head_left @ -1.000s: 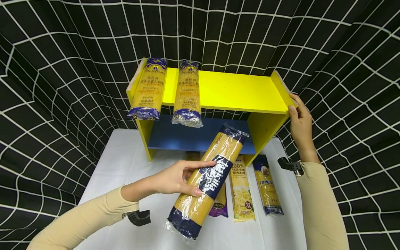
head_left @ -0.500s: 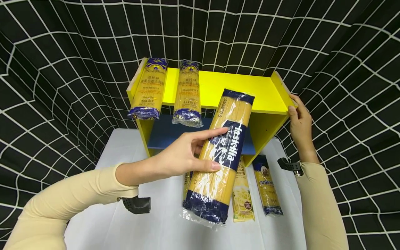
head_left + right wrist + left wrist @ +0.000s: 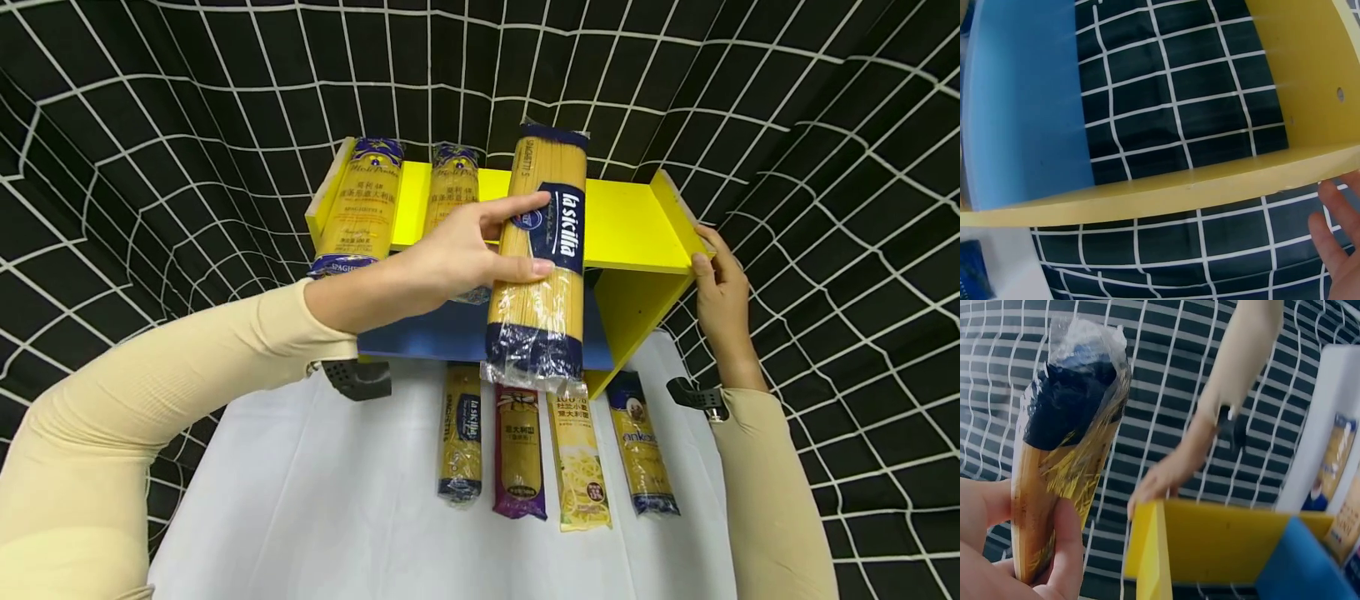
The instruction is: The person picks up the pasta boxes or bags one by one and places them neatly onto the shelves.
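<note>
My left hand holds a pack of spaghetti with navy bands around its middle, thumb and fingers on its sides. The pack is raised in front of the yellow upper shelf, its top end above the shelf's back edge. In the left wrist view, the navy end of the spaghetti pack stands above the hand. My right hand touches the shelf unit's right side panel at its upper front corner, with relaxed fingers in the right wrist view. Two blue-and-yellow spaghetti packs lie on the shelf's left part.
Below the unit, on the white cloth, lie a navy-banded pack, a purple-ended pack, a pale yellow pack and a blue-ended pack. A blue lower shelf sits underneath. Black gridded curtain surrounds everything.
My left hand has lifted the spaghetti pack up from over the table to the upper shelf's height, turning it nearly upright. My right hand has stayed at the side panel.
</note>
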{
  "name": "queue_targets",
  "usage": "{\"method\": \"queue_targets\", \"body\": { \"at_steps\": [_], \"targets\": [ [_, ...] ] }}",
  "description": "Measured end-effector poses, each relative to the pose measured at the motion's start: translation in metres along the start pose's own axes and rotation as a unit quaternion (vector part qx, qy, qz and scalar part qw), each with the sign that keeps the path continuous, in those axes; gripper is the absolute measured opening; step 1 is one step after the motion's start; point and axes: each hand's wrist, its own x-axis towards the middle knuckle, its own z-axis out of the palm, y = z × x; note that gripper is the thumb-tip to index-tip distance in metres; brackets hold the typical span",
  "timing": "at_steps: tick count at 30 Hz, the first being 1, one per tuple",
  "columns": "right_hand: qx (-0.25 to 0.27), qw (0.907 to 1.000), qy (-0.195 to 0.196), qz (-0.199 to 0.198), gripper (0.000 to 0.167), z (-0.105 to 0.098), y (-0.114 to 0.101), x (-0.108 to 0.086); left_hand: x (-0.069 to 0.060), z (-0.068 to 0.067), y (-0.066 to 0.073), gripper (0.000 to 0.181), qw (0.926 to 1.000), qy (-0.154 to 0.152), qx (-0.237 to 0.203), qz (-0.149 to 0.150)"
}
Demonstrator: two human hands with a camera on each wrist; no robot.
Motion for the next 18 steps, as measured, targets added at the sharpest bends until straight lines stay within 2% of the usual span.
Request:
{"method": "queue_targets", "body": {
  "at_steps": [5,9,15,18],
  "targets": [
    [0.004,1.0,-0.003,0.002,0.04,0.001,0.001,0.0,0.029,-0.01,0.006,0.081,0.9991,0.028,0.008,-0.031],
    [0.005,1.0,-0.006,0.004,0.04,0.0,0.001,0.0,0.05,-0.016,0.006,0.082,0.9977,0.045,0.028,-0.042],
    [0.007,1.0,0.004,-0.006,0.039,-0.001,0.001,0.0,0.076,-0.022,0.002,0.082,0.9962,0.047,0.059,-0.044],
    [0.008,1.0,0.001,-0.006,0.039,-0.001,0.001,0.0,0.087,-0.023,-0.003,0.082,0.9959,0.046,0.057,-0.053]
  ]
}}
